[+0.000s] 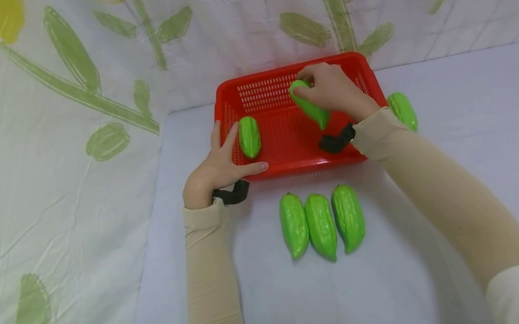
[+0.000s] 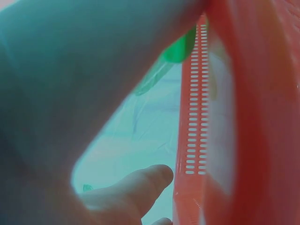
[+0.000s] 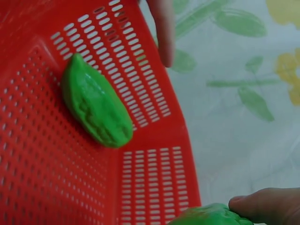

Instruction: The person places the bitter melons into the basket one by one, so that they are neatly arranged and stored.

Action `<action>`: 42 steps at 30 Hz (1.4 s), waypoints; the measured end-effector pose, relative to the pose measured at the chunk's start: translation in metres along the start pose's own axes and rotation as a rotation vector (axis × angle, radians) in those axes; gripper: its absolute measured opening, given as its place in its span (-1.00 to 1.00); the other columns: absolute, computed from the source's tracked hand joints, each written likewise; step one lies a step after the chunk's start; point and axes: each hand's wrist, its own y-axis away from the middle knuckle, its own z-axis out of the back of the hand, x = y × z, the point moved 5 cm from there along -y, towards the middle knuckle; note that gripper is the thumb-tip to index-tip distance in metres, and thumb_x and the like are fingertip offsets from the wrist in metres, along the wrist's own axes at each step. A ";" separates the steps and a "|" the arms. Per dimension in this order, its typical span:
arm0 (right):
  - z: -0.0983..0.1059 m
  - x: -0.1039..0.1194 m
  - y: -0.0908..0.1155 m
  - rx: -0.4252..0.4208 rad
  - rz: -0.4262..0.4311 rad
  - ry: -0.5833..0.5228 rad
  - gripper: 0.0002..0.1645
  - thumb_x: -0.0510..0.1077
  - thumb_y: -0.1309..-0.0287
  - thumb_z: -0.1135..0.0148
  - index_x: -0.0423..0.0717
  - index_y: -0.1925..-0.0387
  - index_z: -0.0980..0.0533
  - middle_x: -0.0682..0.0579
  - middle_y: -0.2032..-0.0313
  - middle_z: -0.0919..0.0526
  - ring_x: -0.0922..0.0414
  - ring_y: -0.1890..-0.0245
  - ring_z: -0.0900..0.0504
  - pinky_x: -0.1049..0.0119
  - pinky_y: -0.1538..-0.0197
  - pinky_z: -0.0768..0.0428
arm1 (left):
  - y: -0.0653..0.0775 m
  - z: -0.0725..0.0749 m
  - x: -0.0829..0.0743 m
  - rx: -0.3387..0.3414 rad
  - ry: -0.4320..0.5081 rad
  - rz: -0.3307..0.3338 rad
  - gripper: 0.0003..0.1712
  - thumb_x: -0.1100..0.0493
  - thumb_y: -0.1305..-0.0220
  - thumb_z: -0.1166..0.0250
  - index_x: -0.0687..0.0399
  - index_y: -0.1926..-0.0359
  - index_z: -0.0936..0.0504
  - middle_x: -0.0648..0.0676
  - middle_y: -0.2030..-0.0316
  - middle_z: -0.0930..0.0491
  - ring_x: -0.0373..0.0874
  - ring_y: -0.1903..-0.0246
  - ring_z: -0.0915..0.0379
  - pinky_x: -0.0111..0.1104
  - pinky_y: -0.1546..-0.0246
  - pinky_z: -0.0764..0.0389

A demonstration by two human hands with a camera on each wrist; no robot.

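Here, the right hand (image 1: pixel 330 88) holds one green fruit (image 1: pixel 315 111) above the right part of the red basket (image 1: pixel 312 164). Its thumb and fingers are closed on the far end of this fruit, and the narrow end points to the near side. The right wrist view shows the thumb pressed against the fruit.

The left hand (image 1: pixel 219 169) is at the near left corner of the basket, with its fingers spread apart and clamped on nothing. The thumb lies along the near rim, and another finger comes very close to a second fruit (image 1: pixel 249 137); whether they touch, I cannot tell. This second fruit lies inside the basket, near its left wall.

On the white table (image 1: pixel 501 171), three fruits (image 1: pixel 321 226) lie in a row at the near side of the basket, with tips toward the near side. The left and middle ones touch, while the right one lies slightly apart. One more fruit (image 1: pixel 403 110) is just beside the basket, on the right. Behind is a cloth (image 1: pixel 237 33) with flowers and leaves.
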 end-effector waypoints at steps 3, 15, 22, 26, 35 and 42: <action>-0.009 0.003 -0.008 0.021 0.000 -0.001 -0.36 0.07 -0.48 -0.06 -0.20 -0.40 -0.46 -0.20 -0.25 -0.60 -0.11 -0.09 -0.56 -0.03 -0.24 -0.58 | 0.001 0.000 -0.001 0.002 0.001 0.002 0.40 -0.40 -0.16 -0.43 -0.35 -0.69 0.37 -0.02 -0.63 0.71 0.27 -0.62 0.14 0.17 -0.47 -0.32; -0.045 0.013 -0.038 0.083 -0.014 0.084 -0.41 0.01 -0.44 -0.11 -0.24 -0.35 -0.50 -0.24 -0.23 -0.61 -0.12 -0.14 -0.57 -0.01 -0.21 -0.61 | 0.000 -0.001 -0.001 -0.012 -0.009 -0.004 0.38 -0.41 -0.15 -0.42 -0.39 -0.69 0.35 0.01 -0.65 0.67 0.27 -0.60 0.09 0.16 -0.46 -0.34; -0.069 0.016 -0.052 0.128 -0.007 0.117 -0.42 0.00 -0.46 -0.12 -0.25 -0.34 -0.51 -0.22 -0.25 -0.62 -0.07 -0.11 -0.59 0.04 -0.21 -0.63 | 0.001 -0.001 -0.001 -0.014 -0.006 -0.003 0.37 -0.41 -0.16 -0.42 -0.36 -0.69 0.32 0.01 -0.65 0.66 0.28 -0.59 0.04 0.15 -0.45 -0.35; -0.080 0.018 -0.057 0.147 -0.013 0.140 -0.43 -0.01 -0.47 -0.12 -0.27 -0.34 -0.52 -0.23 -0.25 -0.62 -0.07 -0.11 -0.62 0.04 -0.21 -0.64 | 0.001 -0.001 -0.002 -0.014 -0.005 -0.001 0.36 -0.41 -0.17 -0.41 -0.33 -0.70 0.30 0.01 -0.65 0.66 0.28 -0.59 0.04 0.15 -0.46 -0.34; -0.093 0.023 -0.060 0.153 -0.034 0.177 -0.50 -0.08 -0.45 -0.08 -0.29 -0.24 -0.57 -0.23 -0.10 -0.67 -0.02 0.10 -0.57 0.15 0.01 -0.61 | 0.000 0.000 -0.002 -0.013 -0.010 -0.011 0.36 -0.41 -0.18 -0.41 -0.30 -0.70 0.31 0.03 -0.65 0.67 0.29 -0.59 0.04 0.15 -0.48 -0.31; -0.101 0.027 -0.065 0.145 -0.060 0.184 -0.68 -0.09 -0.45 -0.09 -0.23 0.06 -0.64 -0.12 0.21 -0.65 0.06 0.30 -0.53 0.25 0.20 -0.54 | 0.000 0.001 0.000 -0.020 -0.007 -0.014 0.36 -0.41 -0.18 -0.41 -0.30 -0.70 0.31 0.03 -0.64 0.68 0.31 -0.59 0.05 0.16 -0.48 -0.31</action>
